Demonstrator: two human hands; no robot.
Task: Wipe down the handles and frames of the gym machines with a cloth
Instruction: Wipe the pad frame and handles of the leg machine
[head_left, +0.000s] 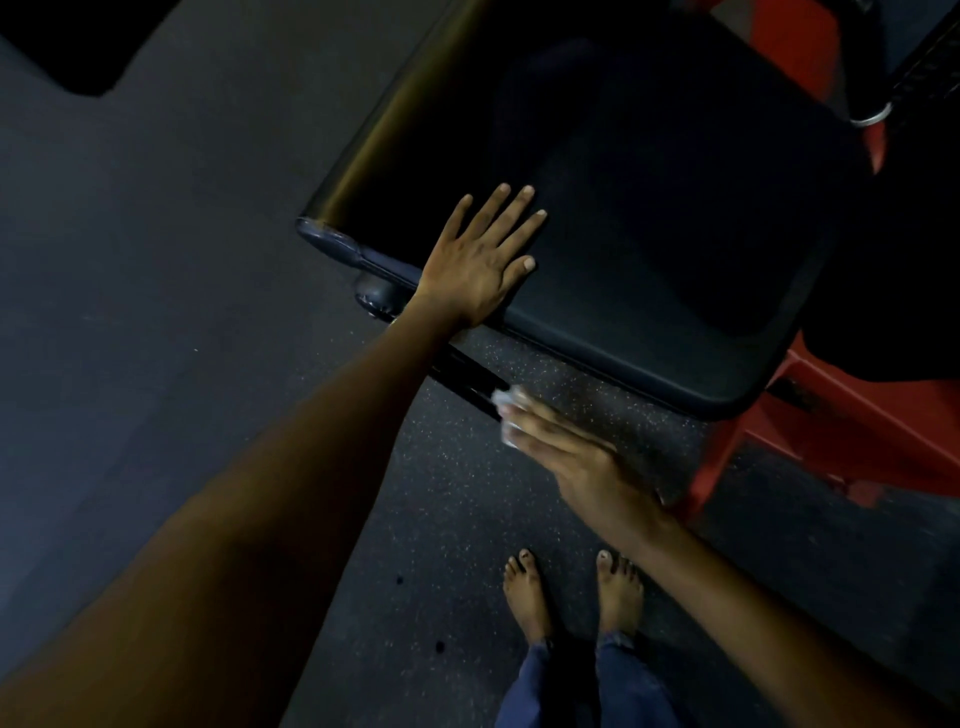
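Cloth (506, 402) under right hand (571, 457) fingertips

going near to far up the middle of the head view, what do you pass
bare feet → right hand → cloth → black frame bar → left hand → black seat pad

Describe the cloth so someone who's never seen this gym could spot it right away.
Find the big black padded bench that fills the upper middle of the view. Below its near edge a dark metal bar of the frame runs over the speckled floor. The cloth is the small pale wad pressed to that bar by the right hand, the only whitish thing among the dark surfaces.
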